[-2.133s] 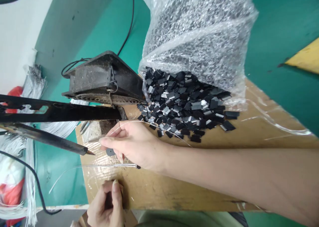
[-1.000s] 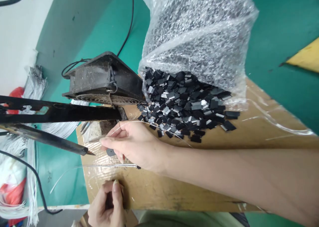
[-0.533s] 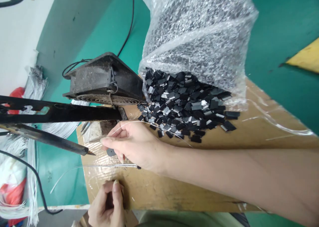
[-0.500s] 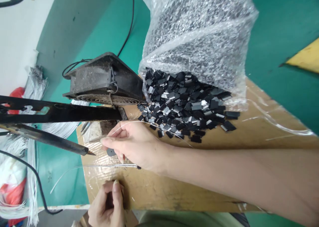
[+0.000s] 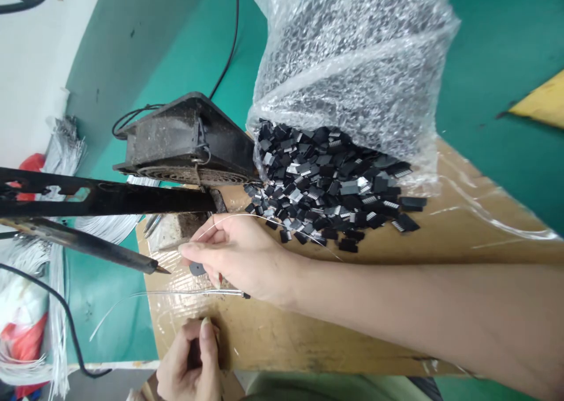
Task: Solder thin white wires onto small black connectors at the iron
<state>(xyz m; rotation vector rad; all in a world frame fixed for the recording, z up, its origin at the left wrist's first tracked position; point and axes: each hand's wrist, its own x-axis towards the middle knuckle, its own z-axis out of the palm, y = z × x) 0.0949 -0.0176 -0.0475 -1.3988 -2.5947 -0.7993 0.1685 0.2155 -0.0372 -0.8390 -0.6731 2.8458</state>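
Note:
My right hand [image 5: 238, 254] reaches in from the right, thumb and fingers pinched on a thin silvery wire [image 5: 268, 219] that arcs back over the hand. Below its thumb shows a dark flat piece [image 5: 197, 269] with a small hole; whether the fingers touch it I cannot tell. Just left of the fingertips is the pointed tip of a soldering iron [image 5: 150, 265]. My left hand [image 5: 189, 360] is closed at the board's near edge, its thumb against the curled fingers; their contents are hidden. Between the hands lies a bundle of white wires [image 5: 194, 292] ending in a small black connector [image 5: 245, 295].
Black parts with metal pins [image 5: 317, 195] spill from a bubble-wrap bag [image 5: 352, 66] onto the brown board [image 5: 352, 319]. A dusty fan [image 5: 176, 142] and a dark metal bar [image 5: 110, 198] stand behind my right hand. Bundled white wires [image 5: 57, 272] lie left.
Both hands keep their pose and place. The whole view shifts by only a few pixels.

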